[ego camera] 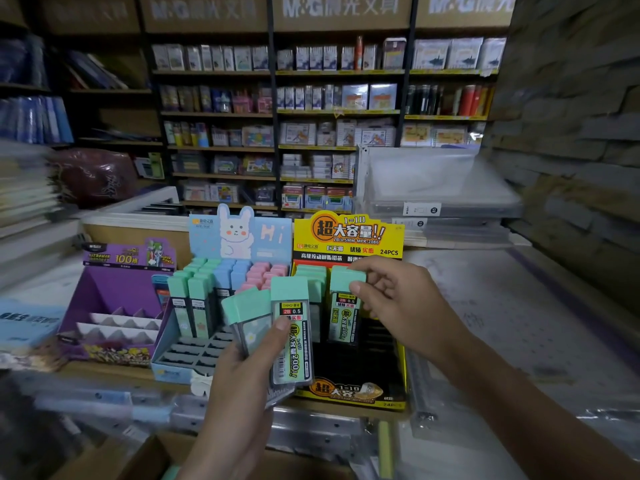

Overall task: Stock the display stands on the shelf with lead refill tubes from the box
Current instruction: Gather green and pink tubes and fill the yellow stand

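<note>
- Gripping two mint-capped tubes at once, the left hand (242,386) sits at 6 o'clock in the view, its fingers (282,323) curled round them with the thumb pressed on the front.
- The large tube (293,341) in that grip stands nearly upright with its "2B 0.5" label facing the camera. The small tube (251,323) leans toward 11 o'clock, touching the large one.
- The right hand (401,306) reaches in from 4 o'clock, and its fingers (362,291) pinch the mint cap of a third tube (344,320), which stands upright in the yellow-and-black display stand (348,233).
- Whether that tube is fully seated in a slot I cannot tell. More mint caps (311,271) stand at its 9 o'clock, and bare black slots lie at its 6 o'clock.
- The blue bunny display stand (239,237) sits just beside the yellow one on its 9 o'clock side. It holds mint, blue and pink-capped tubes at the back, with open grey slots in front.
- A purple stand (114,292) sits further toward 9 o'clock. All three stands rest on the wooden shelf (104,370).
- A cardboard box (149,455) shows at 7 o'clock along the bottom edge, below the shelf.
- Blurred back shelves (221,114) full of stationery fill 12 o'clock.
</note>
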